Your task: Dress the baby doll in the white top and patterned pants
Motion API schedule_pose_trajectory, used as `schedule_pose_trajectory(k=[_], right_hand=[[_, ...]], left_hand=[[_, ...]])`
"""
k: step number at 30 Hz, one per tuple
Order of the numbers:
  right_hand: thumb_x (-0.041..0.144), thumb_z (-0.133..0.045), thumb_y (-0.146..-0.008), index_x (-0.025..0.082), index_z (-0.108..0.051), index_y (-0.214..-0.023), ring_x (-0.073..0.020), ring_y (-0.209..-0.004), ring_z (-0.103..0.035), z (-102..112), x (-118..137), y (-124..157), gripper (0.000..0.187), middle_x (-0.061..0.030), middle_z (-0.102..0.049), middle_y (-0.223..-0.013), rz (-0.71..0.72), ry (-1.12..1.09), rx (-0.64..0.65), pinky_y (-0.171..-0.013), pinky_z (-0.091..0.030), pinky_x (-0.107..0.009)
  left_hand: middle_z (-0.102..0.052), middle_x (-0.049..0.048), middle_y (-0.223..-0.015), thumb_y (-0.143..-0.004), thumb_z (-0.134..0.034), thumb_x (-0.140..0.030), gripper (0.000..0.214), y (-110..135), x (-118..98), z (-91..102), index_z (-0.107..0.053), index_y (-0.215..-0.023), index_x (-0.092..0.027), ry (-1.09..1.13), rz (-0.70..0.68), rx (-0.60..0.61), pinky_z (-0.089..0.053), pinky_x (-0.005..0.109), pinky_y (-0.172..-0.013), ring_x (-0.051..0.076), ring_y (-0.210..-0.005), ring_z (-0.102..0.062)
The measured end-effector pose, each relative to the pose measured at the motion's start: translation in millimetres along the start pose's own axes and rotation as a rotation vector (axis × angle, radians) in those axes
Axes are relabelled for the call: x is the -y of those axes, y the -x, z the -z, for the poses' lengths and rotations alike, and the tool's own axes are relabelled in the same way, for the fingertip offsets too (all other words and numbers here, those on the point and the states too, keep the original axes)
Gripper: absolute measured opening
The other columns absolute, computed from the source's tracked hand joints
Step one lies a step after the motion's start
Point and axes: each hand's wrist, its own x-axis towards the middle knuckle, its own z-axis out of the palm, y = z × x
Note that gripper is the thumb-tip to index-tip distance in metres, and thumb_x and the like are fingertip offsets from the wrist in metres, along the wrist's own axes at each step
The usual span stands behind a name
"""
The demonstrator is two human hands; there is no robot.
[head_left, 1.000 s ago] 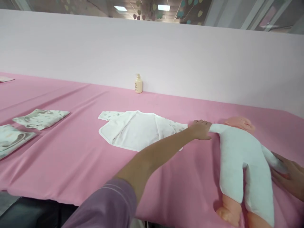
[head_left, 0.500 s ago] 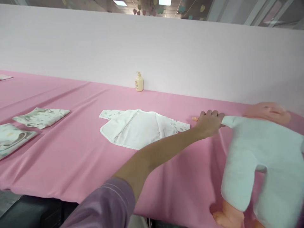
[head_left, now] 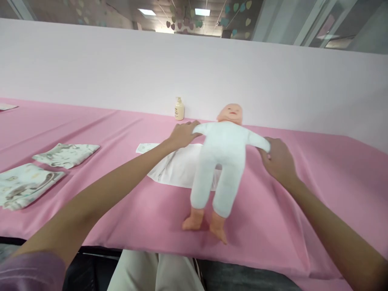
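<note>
A baby doll (head_left: 224, 147) with a white cloth body and bare plastic feet hangs by its arms between my two hands, partly over the white baby shirt (head_left: 178, 165). My left hand (head_left: 183, 134) is closed around the arm on the left. Around the other arm, near its end, my right hand (head_left: 279, 159) is closed. The shirt lies spread on the pink cloth, its right part hidden behind the doll. Both doll hands are mostly hidden in my grip.
A cream pump bottle (head_left: 179, 110) stands against the white wall panel (head_left: 121, 68). Two folded printed garments, one nearer (head_left: 27, 184) and one farther (head_left: 66, 154), lie at left on the pink-covered table (head_left: 127, 220). The table's front edge is just before my legs (head_left: 151, 270).
The doll has moved left from the table's right side to over the shirt, lifted by both arms. My right hand has come into view, holding its arm.
</note>
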Motion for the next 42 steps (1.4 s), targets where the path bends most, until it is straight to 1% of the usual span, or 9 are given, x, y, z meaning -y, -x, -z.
schedule_pose_trajectory(k=[3, 7, 19, 22, 26, 31, 34, 37, 42], right_hand=[[0.053, -0.038, -0.109, 0.019, -0.063, -0.129, -0.0349, -0.1, -0.062, -43, 40, -13, 0.047, -0.0175, -0.07, -0.113, -0.002, -0.086, 0.004, -0.083, -0.05, -0.047], [0.049, -0.038, -0.108, 0.02, -0.061, -0.135, -0.0351, -0.108, -0.063, -87, 64, -20, 0.046, -0.0168, -0.069, -0.122, 0.028, -0.15, 0.067, -0.093, -0.052, -0.049], [0.057, -0.032, -0.109, 0.019, -0.059, -0.142, -0.0372, -0.116, -0.061, -158, 65, -18, 0.058, -0.0179, -0.069, -0.127, 0.02, -0.178, 0.186, -0.102, -0.048, -0.054], [0.058, -0.04, -0.106, 0.021, -0.061, -0.143, -0.037, -0.116, -0.06, -166, 60, -14, 0.056, -0.0164, -0.069, -0.127, 0.0, -0.2, 0.181, -0.103, -0.048, -0.055], [0.053, -0.051, -0.1, 0.023, -0.062, -0.145, -0.039, -0.126, -0.056, -157, 64, -12, 0.055, -0.0162, -0.065, -0.136, 0.014, -0.177, 0.132, -0.108, -0.046, -0.058], [0.044, -0.05, -0.101, 0.024, -0.054, -0.15, -0.0355, -0.139, -0.051, -126, 107, -38, 0.053, -0.0141, -0.061, -0.148, 0.135, -0.341, 0.066, -0.119, -0.04, -0.055], [0.046, -0.054, -0.102, 0.024, -0.052, -0.151, -0.0348, -0.142, -0.049, -119, 154, -72, 0.054, -0.0125, -0.06, -0.15, 0.298, -0.421, 0.159, -0.121, -0.039, -0.053], [0.046, -0.058, -0.102, 0.02, -0.051, -0.153, -0.0347, -0.145, -0.049, -128, 202, -111, 0.058, -0.0138, -0.059, -0.154, 0.451, -0.484, 0.282, -0.123, -0.037, -0.053], [0.044, -0.074, -0.095, 0.017, -0.049, -0.156, -0.0357, -0.129, -0.062, -156, 245, -155, 0.071, -0.0154, -0.064, -0.147, 0.481, -0.485, 0.551, -0.11, -0.049, -0.05]], left_hand=[[-0.071, 0.009, -0.134, -0.107, -0.041, -0.059, 0.048, 29, 50, 6.5, -0.052, -0.143, -0.029, -0.021, 0.08, 0.04, -0.044, 0.047, -0.106, 0.033, -0.117, -0.068], [-0.072, 0.0073, -0.134, -0.105, -0.041, -0.062, 0.05, 59, 89, 6.1, -0.051, -0.143, -0.031, 0.001, 0.15, 0.087, -0.046, 0.046, -0.104, 0.033, -0.116, -0.069], [-0.073, 0.0072, -0.135, -0.105, -0.037, -0.067, 0.053, 69, 124, -33.8, -0.051, -0.142, -0.03, 0.026, 0.199, 0.091, -0.049, 0.046, -0.103, 0.033, -0.115, -0.07], [-0.074, 0.0059, -0.133, -0.103, -0.043, -0.069, 0.054, 68, 124, -36.5, -0.052, -0.141, -0.031, 0.069, 0.207, 0.053, -0.051, 0.044, -0.101, 0.032, -0.118, -0.069], [-0.077, 0.0039, -0.121, -0.094, -0.06, -0.073, 0.057, 65, 119, -20.9, -0.058, -0.135, -0.032, 0.108, 0.28, 0.057, -0.054, 0.041, -0.094, 0.031, -0.111, -0.071], [-0.076, 0.0056, -0.126, -0.085, -0.072, -0.067, 0.059, 51, 116, 4.8, -0.063, -0.131, -0.031, 0.108, 0.329, 0.203, -0.056, 0.039, -0.086, 0.033, -0.111, -0.071], [-0.073, 0.0045, -0.135, -0.082, -0.076, -0.06, 0.056, 40, 116, 14.9, -0.064, -0.129, -0.032, 0.095, 0.327, 0.241, -0.057, 0.039, -0.086, 0.033, -0.117, -0.07], [-0.072, 0.0046, -0.137, -0.082, -0.077, -0.055, 0.057, 34, 112, 22.7, -0.062, -0.132, -0.032, 0.086, 0.332, 0.253, -0.057, 0.038, -0.087, 0.032, -0.119, -0.069], [-0.072, 0.0089, -0.135, -0.084, -0.075, -0.052, 0.064, 43, 109, 33.6, -0.057, -0.141, -0.029, 0.044, 0.318, 0.271, -0.055, 0.041, -0.092, 0.035, -0.118, -0.069]])
